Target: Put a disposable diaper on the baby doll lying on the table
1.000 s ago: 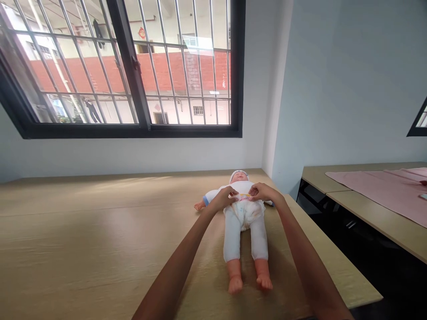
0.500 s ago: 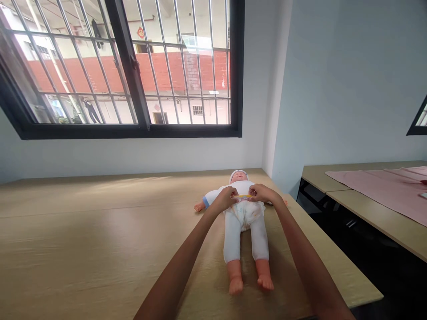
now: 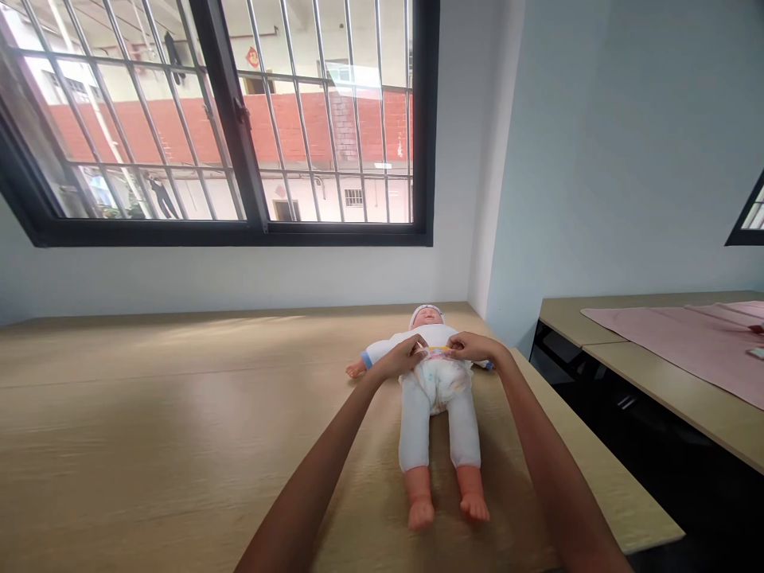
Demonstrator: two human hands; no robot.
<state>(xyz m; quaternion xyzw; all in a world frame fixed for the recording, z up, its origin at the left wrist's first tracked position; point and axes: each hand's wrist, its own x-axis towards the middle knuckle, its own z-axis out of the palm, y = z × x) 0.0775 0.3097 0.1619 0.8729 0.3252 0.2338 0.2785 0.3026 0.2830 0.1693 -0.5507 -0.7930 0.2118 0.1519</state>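
A baby doll (image 3: 438, 430) lies on its back on the wooden table, head toward the wall and bare feet toward me. It wears a white top with blue cuffs, white leggings and a white cap. Around its hips sits a white diaper (image 3: 442, 383) with a yellow and pink strip at the waist. My left hand (image 3: 408, 353) pinches the diaper's waist edge on the left side. On the opposite side, my right hand (image 3: 471, 347) has its fingers closed on the same edge. The fingertips are small and partly hidden in the view.
The light wooden table (image 3: 179, 414) reaches to the wall under a barred window (image 3: 322, 235). Its right edge runs close past the doll. Across a dark gap stands another table (image 3: 567, 318) with a pink cloth (image 3: 680, 338) on it.
My left hand has shifted slightly at the waistband, and more of the pink and yellow strip shows. My right hand stays nearly in place. The doll lies as before.
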